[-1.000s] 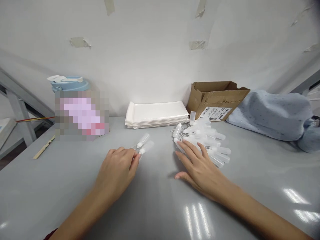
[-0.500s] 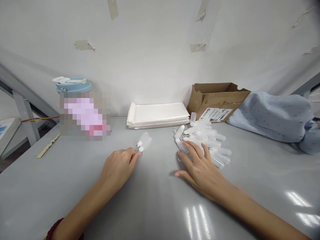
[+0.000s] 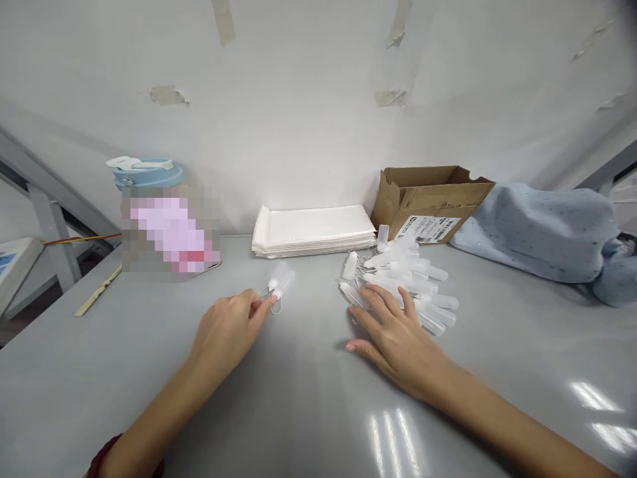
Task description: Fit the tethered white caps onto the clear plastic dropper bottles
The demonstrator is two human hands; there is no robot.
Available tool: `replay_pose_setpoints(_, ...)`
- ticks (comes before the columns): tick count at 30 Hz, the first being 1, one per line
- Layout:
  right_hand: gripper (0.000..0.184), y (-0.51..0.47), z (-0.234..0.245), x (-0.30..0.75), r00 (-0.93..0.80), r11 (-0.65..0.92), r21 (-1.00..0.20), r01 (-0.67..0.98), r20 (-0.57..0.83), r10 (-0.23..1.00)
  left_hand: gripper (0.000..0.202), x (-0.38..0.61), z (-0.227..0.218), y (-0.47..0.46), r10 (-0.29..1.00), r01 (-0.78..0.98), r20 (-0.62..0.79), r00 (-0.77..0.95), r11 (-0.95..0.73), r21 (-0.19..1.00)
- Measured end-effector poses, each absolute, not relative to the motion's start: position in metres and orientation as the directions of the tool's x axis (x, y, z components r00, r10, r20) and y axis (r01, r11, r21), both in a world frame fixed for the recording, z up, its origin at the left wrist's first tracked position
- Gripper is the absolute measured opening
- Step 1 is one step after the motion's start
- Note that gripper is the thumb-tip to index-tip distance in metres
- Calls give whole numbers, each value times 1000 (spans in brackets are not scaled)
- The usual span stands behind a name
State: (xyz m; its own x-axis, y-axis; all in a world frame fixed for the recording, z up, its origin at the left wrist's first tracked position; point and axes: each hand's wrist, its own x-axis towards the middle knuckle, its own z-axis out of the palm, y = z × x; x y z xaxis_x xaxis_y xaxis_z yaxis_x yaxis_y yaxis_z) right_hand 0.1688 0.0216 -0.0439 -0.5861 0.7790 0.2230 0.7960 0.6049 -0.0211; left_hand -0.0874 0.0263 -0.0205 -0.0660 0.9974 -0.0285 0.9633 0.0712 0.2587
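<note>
Now the left hand (image 3: 226,328) is closed in a pinch: thumb and fingertips grip the thin metal ends of the two small capped pieces (image 3: 279,282), which lie low over the table (image 3: 298,411), left of centre. Their caps are frosted, half-clear plastic with a short rounded tube shape, and they point away from the person.

The right hand (image 3: 398,338) is open and lies flat with the palm down. Its fingers are spread and the fingertips touch the near edge of the pile of capped pieces (image 3: 413,282). This pile is a loose heap of the same cloudy plastic tubes, lying in many directions.

The table is smooth grey and glossy, with bright reflections. Against the wall lies a flat stack of white envelopes (image 3: 313,229), soft-looking with rounded edges. Just beside it on the right stands an open cardboard box (image 3: 428,196), brown and a little bent, with a printed label. Further right lies a pale blue cloth (image 3: 542,229) in a soft bundle.
</note>
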Motion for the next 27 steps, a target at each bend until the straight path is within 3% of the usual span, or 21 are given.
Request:
replay_pose_setpoints(7, 45, 18, -44, 167, -570, 614, -84, 785, 289, 769, 40, -99, -12, 30, 982, 935, 44, -184, 161, 315)
replay_pose_setpoints(15, 42, 17, -45, 166, -571, 611, -96, 786, 267, 776, 31, -98, -12, 27, 986, 867, -150, -72, 136, 479)
replay_pose_setpoints(23, 42, 17, -43, 166, -576, 612, -117, 782, 240, 781, 29, -96, -22, 29, 988, 879, -154, -5, 77, 471)
replay_pose_setpoints(27, 41, 16, -42, 165, -574, 618, -130, 775, 263, 775, 26, -90, -20, 26, 992, 851, -127, 28, 43, 523)
